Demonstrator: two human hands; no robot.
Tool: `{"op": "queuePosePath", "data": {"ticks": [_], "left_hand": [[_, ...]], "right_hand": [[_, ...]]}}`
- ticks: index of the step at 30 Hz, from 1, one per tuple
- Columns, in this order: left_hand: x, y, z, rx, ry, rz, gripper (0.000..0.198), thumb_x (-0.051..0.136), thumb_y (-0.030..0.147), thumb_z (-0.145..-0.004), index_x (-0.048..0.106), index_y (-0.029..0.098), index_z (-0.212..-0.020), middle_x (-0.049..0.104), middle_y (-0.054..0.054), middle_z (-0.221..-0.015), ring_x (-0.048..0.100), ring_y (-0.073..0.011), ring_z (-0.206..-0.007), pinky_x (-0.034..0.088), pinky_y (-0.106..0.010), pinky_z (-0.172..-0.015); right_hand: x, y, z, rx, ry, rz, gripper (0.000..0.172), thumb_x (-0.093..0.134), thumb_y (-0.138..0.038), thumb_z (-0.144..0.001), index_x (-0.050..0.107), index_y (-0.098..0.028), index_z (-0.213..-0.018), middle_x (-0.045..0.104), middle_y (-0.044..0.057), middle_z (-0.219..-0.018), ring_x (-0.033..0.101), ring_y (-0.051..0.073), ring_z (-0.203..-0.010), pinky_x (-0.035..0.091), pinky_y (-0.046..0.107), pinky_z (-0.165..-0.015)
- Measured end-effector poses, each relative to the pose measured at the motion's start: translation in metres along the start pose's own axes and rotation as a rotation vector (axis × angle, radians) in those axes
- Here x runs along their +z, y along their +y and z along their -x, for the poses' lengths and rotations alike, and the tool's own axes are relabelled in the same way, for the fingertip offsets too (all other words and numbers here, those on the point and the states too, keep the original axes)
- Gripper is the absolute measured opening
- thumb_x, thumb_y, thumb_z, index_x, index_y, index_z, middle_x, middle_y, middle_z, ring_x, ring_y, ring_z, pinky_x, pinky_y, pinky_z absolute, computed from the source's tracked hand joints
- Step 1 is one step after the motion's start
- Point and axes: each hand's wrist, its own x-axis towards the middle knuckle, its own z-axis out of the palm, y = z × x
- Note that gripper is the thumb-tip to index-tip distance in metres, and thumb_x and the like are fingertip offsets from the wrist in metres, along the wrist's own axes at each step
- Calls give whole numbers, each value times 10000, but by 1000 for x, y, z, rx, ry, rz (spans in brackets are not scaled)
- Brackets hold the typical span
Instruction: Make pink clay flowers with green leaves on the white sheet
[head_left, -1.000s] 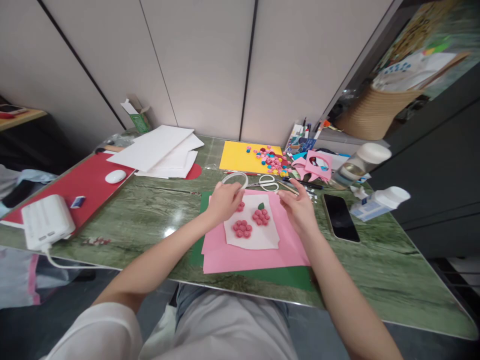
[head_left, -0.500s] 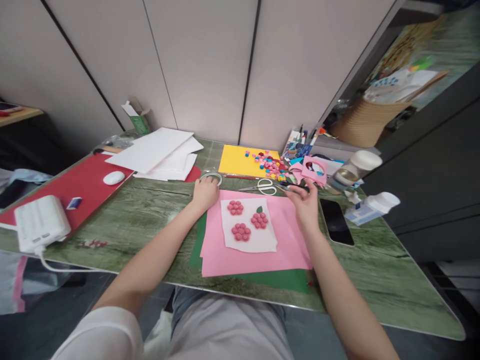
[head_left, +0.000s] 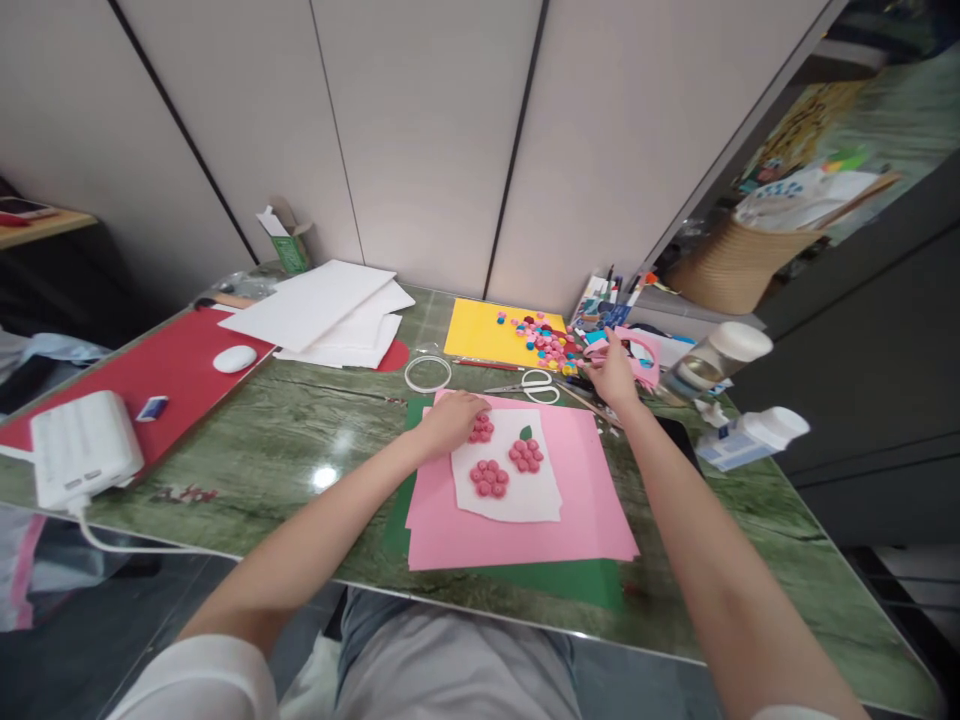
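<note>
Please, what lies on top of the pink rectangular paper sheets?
An irregular white sheet, bearing three pink flower-shaped clusters and a green leaf shape. The left hand partly covers one cluster and the sheet's upper-left corner; anything beneath that hand cannot be seen.

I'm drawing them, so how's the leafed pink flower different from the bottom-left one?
The leafed flower has a dark green leaf at its top; the bottom-left flower has none. The leafed flower lies further right on the white paper; the bottom-left flower lies nearer the person. Both are clusters of round pink bits.

Head view — down over the table (head_left: 277, 430)
</note>
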Motion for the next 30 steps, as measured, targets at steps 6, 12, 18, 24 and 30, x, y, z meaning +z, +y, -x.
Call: {"op": "queuePosePath", "data": {"ticks": [6,12,18,24,30], "left_hand": [[0,-6,0,-71,18,162,366,356,102,-787,579,171,-1070,630,-67,-1032,529,-169,-981,415,-300,-850],[0,-6,-2,-112,33,266,347,336,140,-818,594,175,-1047,634,-49,-1022,537,-162,-948,412,-274,-844],[-11,6,-3,-174,200,406,275,418,146,-781,609,169,-977,624,-65,-1023,527,-192,-995,376,-343,-914],[-18,65,1,-413,200,1308,242,610,243,-708,581,164,-935,582,-85,-1047,578,-172,-876,463,-329,-779],[-4,101,13,-522,23,1916,228,687,286,-668,576,122,-780,604,-45,-781,603,-123,-710,466,-291,-763]], "right_hand": [[17,13,-12,8,-127,209,831,649,-104,-559,300,-124,-1312,484,131,-1045,512,223,-871,439,389,-798],[15,10,-8,25,-118,395,793,528,-38,-609,243,-146,-1342,462,132,-1042,518,213,-883,431,365,-807],[-1,-32,18,-43,88,151,781,483,-78,-649,185,-207,-1358,405,132,-1162,551,164,-873,465,331,-801],[-9,-125,113,-92,-26,-410,776,576,-175,-706,157,-359,-1333,308,86,-1290,571,167,-971,558,282,-657],[-11,-153,163,-282,-11,-326,572,565,-99,-744,395,-374,-1216,291,63,-1254,541,208,-1046,595,331,-684]]}}
